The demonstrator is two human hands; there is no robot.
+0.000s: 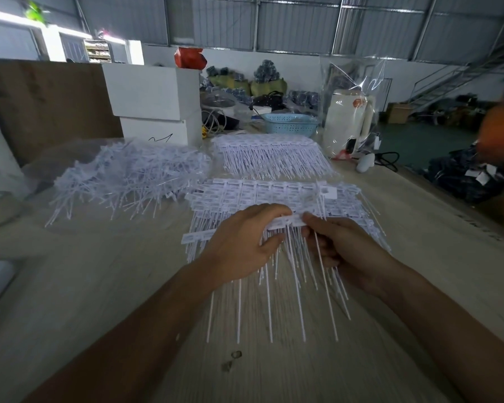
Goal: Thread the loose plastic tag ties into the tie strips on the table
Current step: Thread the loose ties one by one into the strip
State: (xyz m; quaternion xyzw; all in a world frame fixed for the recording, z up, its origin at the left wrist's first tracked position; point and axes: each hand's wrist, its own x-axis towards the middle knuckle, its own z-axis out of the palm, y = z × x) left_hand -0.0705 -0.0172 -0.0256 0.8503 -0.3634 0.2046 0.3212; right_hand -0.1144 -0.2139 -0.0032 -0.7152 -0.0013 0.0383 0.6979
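Tie strip (285, 221) pinched by left hand (245, 245) and right hand (341, 245), wooden table (99, 286), warehouse

Looked pale, matt wood grain on the table (99, 286); thin white smooth plastic in the tie strips (262, 196); perforated light-blue plastic in the basket (288, 126).
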